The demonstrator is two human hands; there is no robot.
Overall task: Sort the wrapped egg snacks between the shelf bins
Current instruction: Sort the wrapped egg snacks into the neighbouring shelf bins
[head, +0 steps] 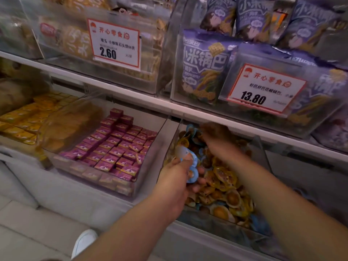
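Your left hand (178, 174) sits at the near left edge of the clear egg-snack bin (263, 147), its fingers curled round a small bunch of blue-wrapped egg snacks (190, 162). One packet stands up above your knuckles and another shows below, against your fingertips. The bunch is held just over the bin's left wall, above the heap.

Your right hand (214, 134) reaches deep into the back of the same bin, under the white shelf edge (131, 95). It lies in shadow and is blurred, so you cannot tell whether its fingers have hold of anything; they rest down among the packets there.

The bin holds a loose heap of yellow-wrapped egg snacks (224, 178), with brown halved eggs showing through the clear film, and a few blue wrappers mixed in at the back and along the near right corner.

To the left, the neighbouring clear bin carries tidy rows of small purple boxes (116, 147), and further left lie yellow boxes (28, 117). On the shelf above, purple snack bags (205, 66) stand behind a price tag reading 13.80 (263, 89), and another tag reads 2.60 (114, 44). A white shoe (84, 242) shows on the floor below your left forearm.
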